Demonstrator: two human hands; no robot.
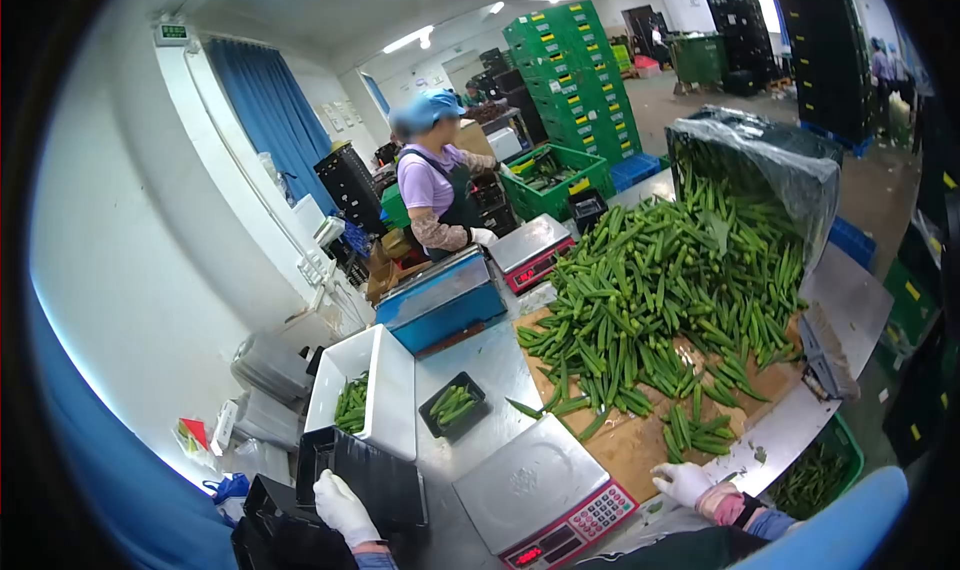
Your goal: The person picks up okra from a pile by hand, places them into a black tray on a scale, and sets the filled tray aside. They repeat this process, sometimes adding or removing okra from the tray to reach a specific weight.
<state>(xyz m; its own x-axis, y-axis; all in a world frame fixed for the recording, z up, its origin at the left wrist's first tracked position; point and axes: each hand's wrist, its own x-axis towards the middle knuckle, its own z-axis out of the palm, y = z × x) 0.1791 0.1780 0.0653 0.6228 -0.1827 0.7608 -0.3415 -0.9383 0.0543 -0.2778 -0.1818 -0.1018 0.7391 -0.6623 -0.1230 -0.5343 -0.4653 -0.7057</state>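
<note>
The worktop [497,362] carries a large okra pile [660,290] spilling from a black bag [770,160]. A white tub [390,395] stands left of a weighing scale [530,485]. A small black tray [453,406] holding okra lies between them. The left hand [345,510], gloved, rests open and flat on a stack of black trays [385,480]. The right hand [683,482] lies near the pile's edge. Its grip cannot be determined.

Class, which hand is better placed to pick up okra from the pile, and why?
Right, probably. The right hand rests close beside the okra pile, while the left hand lies on the black trays, across the scale.
</note>
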